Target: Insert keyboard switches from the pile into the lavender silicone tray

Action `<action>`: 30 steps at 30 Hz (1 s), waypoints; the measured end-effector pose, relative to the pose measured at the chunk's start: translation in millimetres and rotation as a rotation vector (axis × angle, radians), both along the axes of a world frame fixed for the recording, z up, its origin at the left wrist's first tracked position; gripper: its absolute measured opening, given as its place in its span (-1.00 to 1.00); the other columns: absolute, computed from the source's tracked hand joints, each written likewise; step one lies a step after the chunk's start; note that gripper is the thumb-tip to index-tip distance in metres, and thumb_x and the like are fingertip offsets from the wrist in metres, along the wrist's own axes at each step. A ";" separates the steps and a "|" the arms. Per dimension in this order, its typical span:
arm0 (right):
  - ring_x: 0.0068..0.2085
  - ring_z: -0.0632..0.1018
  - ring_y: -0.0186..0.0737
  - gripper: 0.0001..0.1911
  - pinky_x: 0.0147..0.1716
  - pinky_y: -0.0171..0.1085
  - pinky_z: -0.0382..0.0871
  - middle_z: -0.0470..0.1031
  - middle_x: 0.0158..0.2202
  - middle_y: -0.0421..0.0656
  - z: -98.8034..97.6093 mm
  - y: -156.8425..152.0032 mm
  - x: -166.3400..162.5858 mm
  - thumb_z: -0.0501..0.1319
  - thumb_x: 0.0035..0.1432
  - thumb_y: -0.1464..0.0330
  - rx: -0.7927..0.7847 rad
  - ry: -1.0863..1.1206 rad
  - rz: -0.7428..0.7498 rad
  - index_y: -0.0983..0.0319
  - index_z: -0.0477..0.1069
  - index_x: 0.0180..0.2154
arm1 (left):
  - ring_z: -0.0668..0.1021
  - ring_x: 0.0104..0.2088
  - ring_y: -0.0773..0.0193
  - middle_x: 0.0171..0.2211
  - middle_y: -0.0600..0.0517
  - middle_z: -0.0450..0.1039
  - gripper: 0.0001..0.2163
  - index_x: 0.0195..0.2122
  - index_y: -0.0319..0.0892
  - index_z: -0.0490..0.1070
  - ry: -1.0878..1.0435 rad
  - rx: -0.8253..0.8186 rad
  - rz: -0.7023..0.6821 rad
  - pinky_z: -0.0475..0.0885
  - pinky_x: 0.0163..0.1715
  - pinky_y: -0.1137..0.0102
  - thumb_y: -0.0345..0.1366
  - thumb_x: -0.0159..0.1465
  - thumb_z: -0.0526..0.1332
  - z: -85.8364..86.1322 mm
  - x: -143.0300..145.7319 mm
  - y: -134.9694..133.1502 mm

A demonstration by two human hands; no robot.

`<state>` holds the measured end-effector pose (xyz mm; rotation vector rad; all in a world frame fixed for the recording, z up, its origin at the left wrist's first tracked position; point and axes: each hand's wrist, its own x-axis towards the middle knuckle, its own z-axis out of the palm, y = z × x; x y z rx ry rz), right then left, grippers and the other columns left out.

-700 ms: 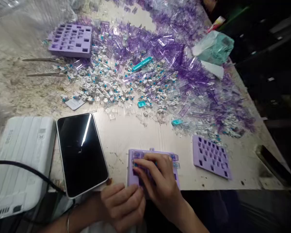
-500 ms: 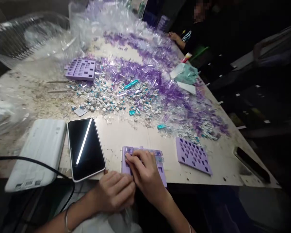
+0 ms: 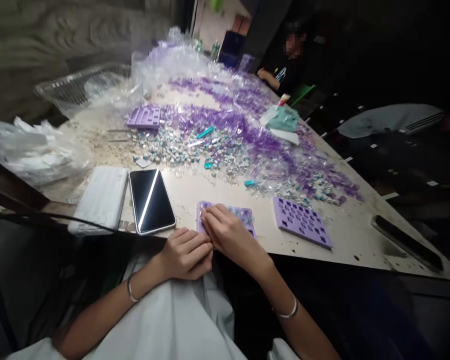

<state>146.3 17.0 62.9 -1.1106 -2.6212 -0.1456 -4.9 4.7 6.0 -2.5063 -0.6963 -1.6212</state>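
A purple tray with rectangular slots [image 3: 246, 216] lies at the table's front edge, partly covered by my right hand; clear and purplish pieces sit along its far part. My right hand [image 3: 230, 232] reaches over this tray, thumb and fingertips pinched together at its left side. Whatever is between those fingertips is too small to make out. Just to the left, my left hand [image 3: 187, 254] is closed with curled fingers at the table edge, close against the right hand. Its contents, if any, are hidden. A second purple slotted tray [image 3: 302, 222] lies to the right.
A phone [image 3: 152, 201] and a white power bank [image 3: 99, 197] lie left. Beyond spread small white-and-teal parts [image 3: 176, 145] and purple plastic pieces [image 3: 243, 127]. Another purple tray [image 3: 144, 117] and clear bags [image 3: 48, 152] stand behind. A dark phone-like slab [image 3: 407, 242] is right; a person [image 3: 285, 70] sits far back.
My view has tilted up and shifted, so the table things appear higher or displaced. Both hands stay at the tray, the right one still pinching at its left side.
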 end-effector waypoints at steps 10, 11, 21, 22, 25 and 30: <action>-0.26 0.45 -0.15 -0.82 -0.27 -0.17 0.40 0.54 -0.30 -0.01 -3.4 10.2 10.1 0.07 0.31 0.53 -0.092 0.243 0.053 0.45 0.43 -0.15 | 0.26 -0.68 0.41 -0.60 0.20 0.11 -0.84 -0.43 -0.10 0.22 -0.465 -0.232 -0.008 0.19 -0.66 0.43 -0.43 0.28 -0.02 -41.3 5.8 -33.2; -0.25 0.46 -0.15 -0.82 -0.26 -0.16 0.41 0.54 -0.28 0.00 -2.9 8.0 10.0 0.08 0.30 0.53 -0.101 0.251 0.036 0.46 0.42 -0.13 | 0.20 -0.71 0.41 -0.64 0.20 0.09 -0.81 -0.47 -0.10 0.21 -0.444 -0.313 -0.043 0.12 -0.69 0.43 -0.42 0.28 -0.02 -43.9 4.5 -35.7; -0.22 0.47 -0.17 -0.86 -0.24 -0.16 0.47 0.49 -0.26 -0.01 -8.2 -56.1 -25.8 0.11 0.23 0.59 0.018 0.583 -0.172 0.31 0.40 -0.26 | 0.44 -0.52 0.40 -0.50 0.11 0.40 -0.73 -0.24 -0.20 0.37 -0.337 -1.045 -0.177 0.37 -0.50 0.54 -0.19 0.42 -0.04 -6.0 -5.8 -55.3; -0.20 0.47 -0.17 -0.85 -0.23 -0.15 0.47 0.48 -0.23 -0.01 -8.5 -62.7 -31.0 0.11 0.22 0.60 0.053 0.646 -0.195 0.31 0.41 -0.26 | 0.47 -0.47 0.39 -0.44 0.10 0.43 -0.78 -0.13 -0.19 0.36 -0.329 -1.086 -0.157 0.41 -0.43 0.53 -0.26 0.43 -0.05 2.4 -10.7 -59.5; -0.15 0.51 -0.17 -0.80 -0.20 -0.13 0.50 0.48 -0.17 -0.04 -8.6 -78.8 -41.1 0.11 0.22 0.57 0.091 0.840 -0.209 0.25 0.42 -0.18 | 0.48 -0.45 0.37 -0.43 0.11 0.43 -0.83 -0.15 -0.14 0.39 -0.335 -1.146 -0.111 0.43 -0.42 0.53 -0.26 0.39 0.04 16.3 -28.4 -69.4; -0.24 0.54 -0.17 -0.81 -0.34 -0.13 0.52 0.47 -0.18 -0.11 -15.9 -92.7 -36.7 0.14 0.24 0.45 0.181 1.031 -0.279 0.10 0.43 -0.14 | 0.39 -0.57 0.38 -0.50 0.13 0.36 -0.86 -0.25 -0.09 0.44 -0.378 -0.891 -0.087 0.38 -0.56 0.51 -0.28 0.35 0.10 5.5 -45.5 -68.0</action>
